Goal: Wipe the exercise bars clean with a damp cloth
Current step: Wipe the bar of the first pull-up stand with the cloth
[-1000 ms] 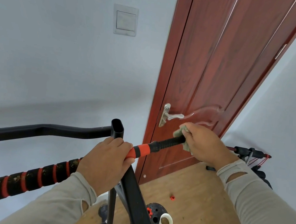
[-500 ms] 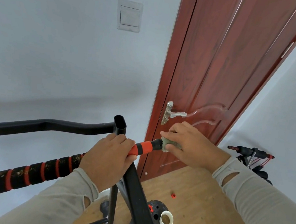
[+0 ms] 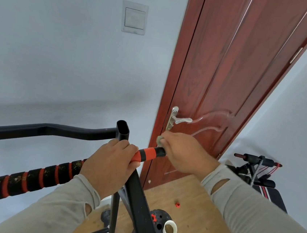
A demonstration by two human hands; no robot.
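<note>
Grey sleeves rise from the bottom of the frame. Left hand (image 3: 110, 166) clenches the striped foam grip (image 3: 28, 177) beside the black upright post (image 3: 122, 132) at centre, steadying the frame. Just beyond, right hand (image 3: 184, 153) wraps the damp cloth (image 3: 159, 140) around the bar end (image 3: 159, 152), fingers curled over it. Best to squeeze firmly and twist while sliding along the grip. Most of the cloth is hidden inside the fist; the speckled grip runs off at lower left.
</note>
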